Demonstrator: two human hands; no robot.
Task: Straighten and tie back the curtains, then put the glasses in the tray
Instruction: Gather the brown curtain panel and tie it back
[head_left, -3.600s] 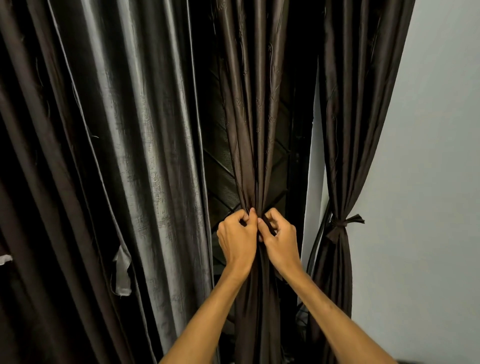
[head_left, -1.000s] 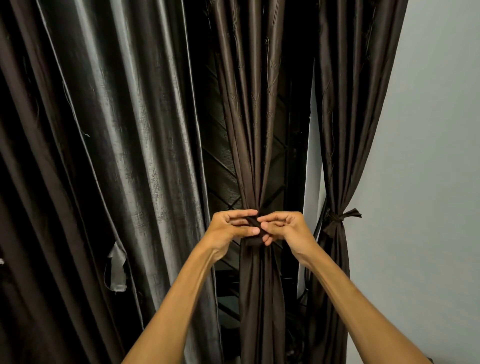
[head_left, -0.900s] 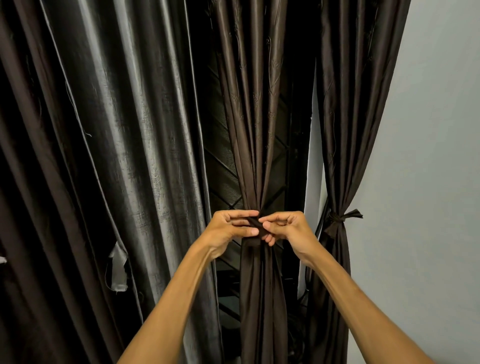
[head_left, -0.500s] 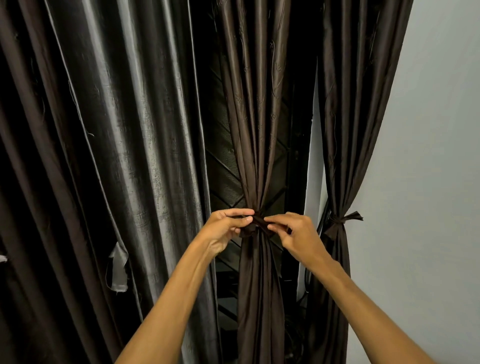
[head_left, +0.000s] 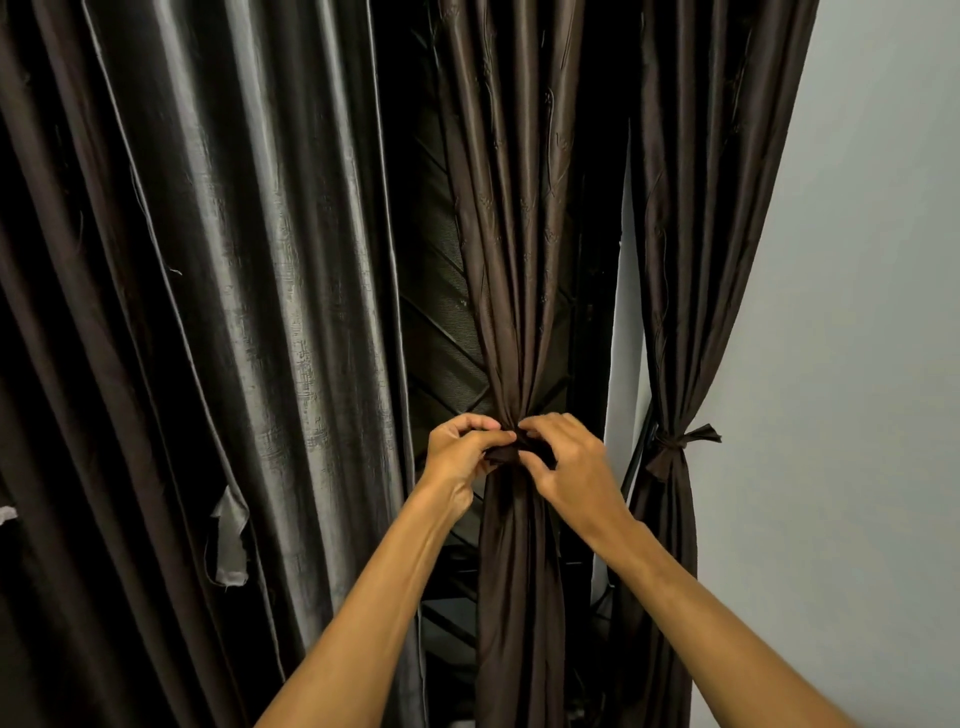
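Knot work at the middle curtain (head_left: 519, 260), and both hands are right on it. The left hand (head_left: 460, 454) pinches a short dark end of the tie (head_left: 501, 456) between thumb and curled fingers, and the right hand (head_left: 571, 462) comes in from the other side, fingertips and thumb closing on the same knot. The panel is already gathered into a tight bundle at that point, with its folds running straight above and below, so the straightening here looks done and the tying looks close to finished, though I can't tell if the knot is fully pulled tight. Over by the wall (head_left: 872, 312), the right curtain (head_left: 691, 208) hangs cinched with its own band (head_left: 675, 441) knotted and the ends sticking out, so that one reads as complete. The wide grey curtain (head_left: 260, 260) on the left hangs loose with no tie that I can see. Glasses and tray are nowhere in view, so that whole second half appears to be left.
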